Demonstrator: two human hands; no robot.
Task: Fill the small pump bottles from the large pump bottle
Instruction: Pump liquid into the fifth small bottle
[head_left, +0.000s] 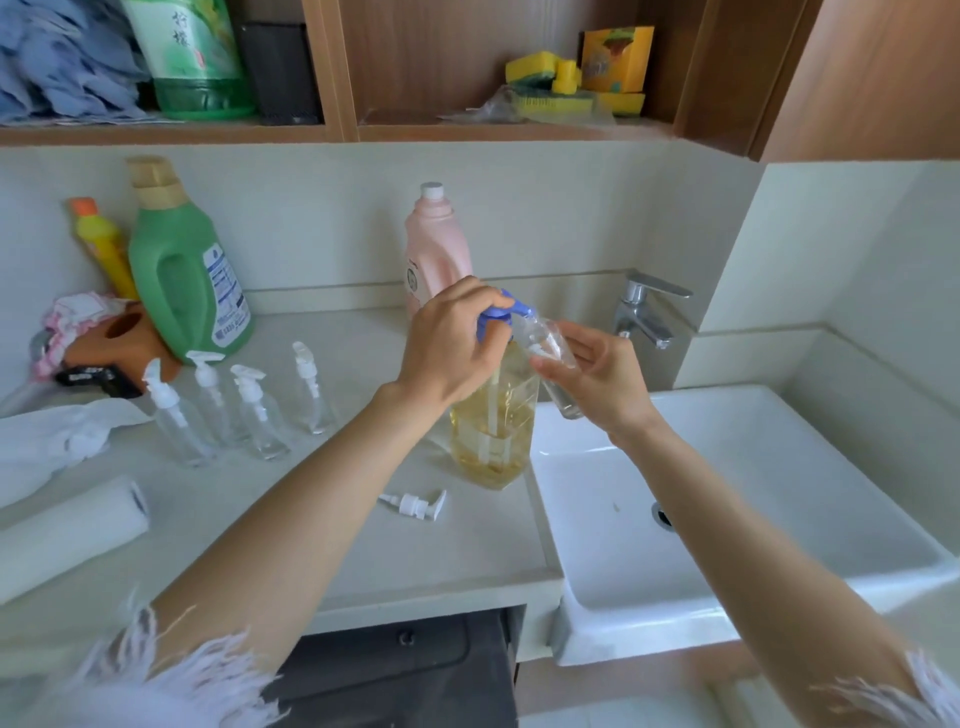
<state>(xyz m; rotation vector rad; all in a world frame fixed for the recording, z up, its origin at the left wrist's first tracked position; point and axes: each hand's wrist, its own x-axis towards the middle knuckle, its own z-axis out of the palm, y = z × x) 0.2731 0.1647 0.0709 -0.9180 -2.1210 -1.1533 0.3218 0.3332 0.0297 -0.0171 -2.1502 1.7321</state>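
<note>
Filling begun: left hand (447, 348) presses large pump bottle (493, 415); right hand (597, 374) grips uncapped small bottle (553, 358); four capped bottles (236, 410) stand empty.

"柠檬" on shelf's green bottle (195, 57)

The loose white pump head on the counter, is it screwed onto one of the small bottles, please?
No, the loose white pump head lies by itself on the counter, apart from every bottle.
</note>
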